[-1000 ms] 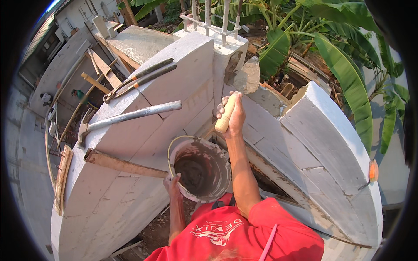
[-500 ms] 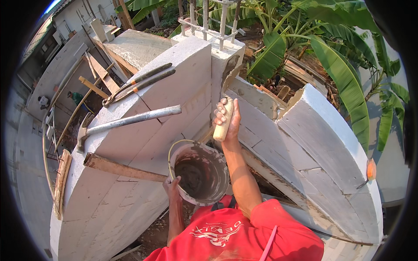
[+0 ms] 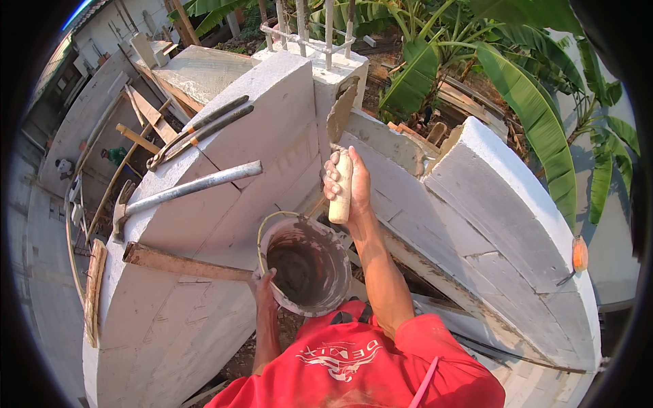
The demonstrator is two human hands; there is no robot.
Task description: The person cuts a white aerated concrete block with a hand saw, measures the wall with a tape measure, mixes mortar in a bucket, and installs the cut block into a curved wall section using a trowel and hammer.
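My right hand [image 3: 354,183] is wrapped round the pale wooden handle of a trowel [image 3: 341,115]. Its blade points away from me, smeared with grey mortar, beside the corner where the block wall meets the column. Below and to the left, my left hand [image 3: 264,285] grips the rim of a bucket [image 3: 340,280] near the foot of its yellowish handle. Wet grey mortar [image 3: 294,270] lies in the bottom of the bucket. On the right-hand wall [image 3: 490,204], a gap in the top course shows mortar [image 3: 394,146] on its bed, just right of the trowel.
A claw hammer [image 3: 194,187] and long-handled pincers [image 3: 197,132] lie on the left wall [image 3: 224,170]. A wooden plank [image 3: 183,262] juts toward the bucket. Reinforcing bars [image 3: 328,34] rise from the column [image 3: 347,64]. An orange tool [image 3: 579,253] sits at the right wall's outer edge.
The trowel blade has turned and now shows more of its mortar-covered face, farther from the column's right edge. My left hand keeps its hold on the bucket. The whole view has shifted slightly.
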